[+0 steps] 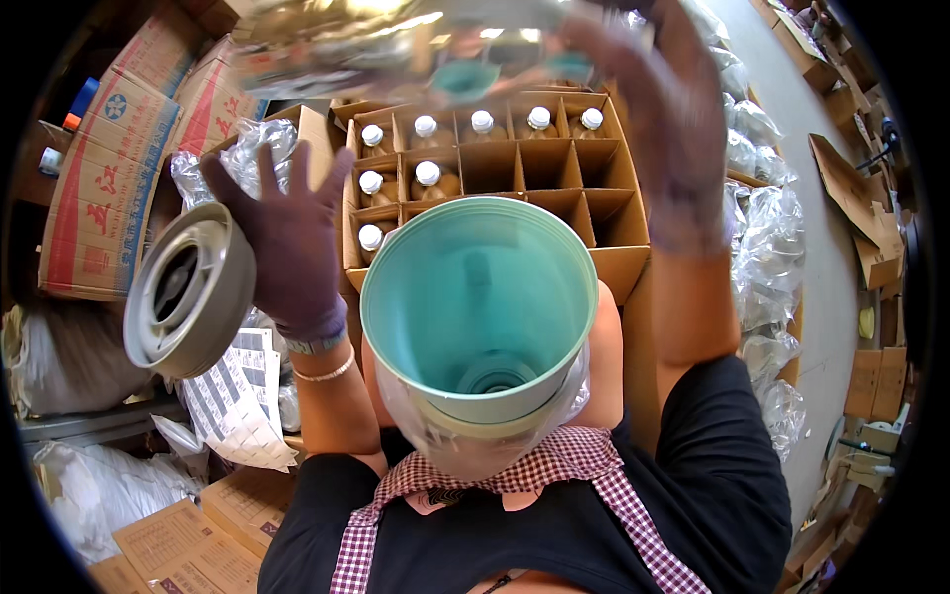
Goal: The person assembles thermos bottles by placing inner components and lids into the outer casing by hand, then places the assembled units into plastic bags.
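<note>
My left hand (pixel 282 233), in a dark glove, is raised with its fingers spread. A grey round plastic ring-like part (pixel 203 297) overlaps its outer side; whether they touch is hidden. My gloved right hand (pixel 663 109) is lifted at the upper right and smeared by motion. Its fingers meet the end of a large, shiny, clear plastic piece (pixel 386 45), blurred at the top edge; I cannot tell if they grip it. Between my arms, a teal tub (pixel 475 257) shows its open mouth and a round fitting at the bottom. Clear plastic surrounds its lower end.
Ahead stands a divided cardboard carton (pixel 623 223) with several white-capped bottles (pixel 427 176) in its cells. Printed cartons (pixel 109 188) lean at the left above printed sheets (pixel 242 396). Clear plastic bags (pixel 767 257) line the right side, beside grey floor (pixel 826 297).
</note>
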